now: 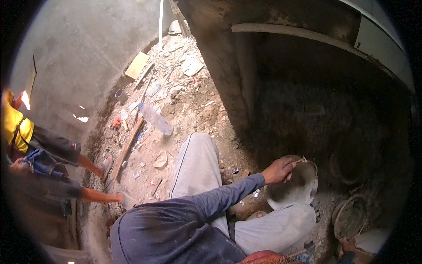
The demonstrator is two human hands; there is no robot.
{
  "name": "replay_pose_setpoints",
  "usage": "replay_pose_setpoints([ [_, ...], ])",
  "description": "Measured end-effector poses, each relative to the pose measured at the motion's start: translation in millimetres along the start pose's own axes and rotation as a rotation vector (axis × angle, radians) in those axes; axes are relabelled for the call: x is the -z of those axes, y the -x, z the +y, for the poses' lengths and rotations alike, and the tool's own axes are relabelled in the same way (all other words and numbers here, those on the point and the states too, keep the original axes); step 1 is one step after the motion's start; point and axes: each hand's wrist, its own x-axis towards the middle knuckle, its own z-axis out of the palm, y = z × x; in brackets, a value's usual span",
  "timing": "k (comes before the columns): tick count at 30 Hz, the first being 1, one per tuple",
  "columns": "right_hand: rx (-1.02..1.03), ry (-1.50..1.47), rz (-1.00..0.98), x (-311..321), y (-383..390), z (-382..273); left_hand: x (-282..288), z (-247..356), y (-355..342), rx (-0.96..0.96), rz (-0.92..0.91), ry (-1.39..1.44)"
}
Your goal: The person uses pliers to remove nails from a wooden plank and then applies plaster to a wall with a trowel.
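Note:
My left hand (pixel 279 170), at the end of a dark blue sleeve, is closed on the handle of a pale, dusty bucket (pixel 288 193). The bucket stands tilted beside my bent right knee, its inside partly in shadow. At the lower right my right hand (pixel 347 244) is curled near the rim of a second, darker round bucket (pixel 337 220). What those fingers grip, if anything, is too dim to make out. My legs in light grey trousers are bent over the rubble.
Broken rubble (pixel 176 105) covers the ground ahead. On it lie a plastic bottle (pixel 156 119), a wooden strip (pixel 129 147) and a tan board piece (pixel 137 65). A dark concrete column (pixel 220 57) rises ahead. At left stands a person in a yellow shirt (pixel 17 127).

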Motion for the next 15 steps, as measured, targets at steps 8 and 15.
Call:
replay_pose_setpoints([
  [8, -0.102, 0.456, 0.146, -46, 41, -78, -8, 5, 18, 0.041, -0.178, 0.011],
  [15, 0.192, 0.555, 0.583, -153, 65, -39, -17, -11, 29, -0.023, -0.224, 0.066],
])
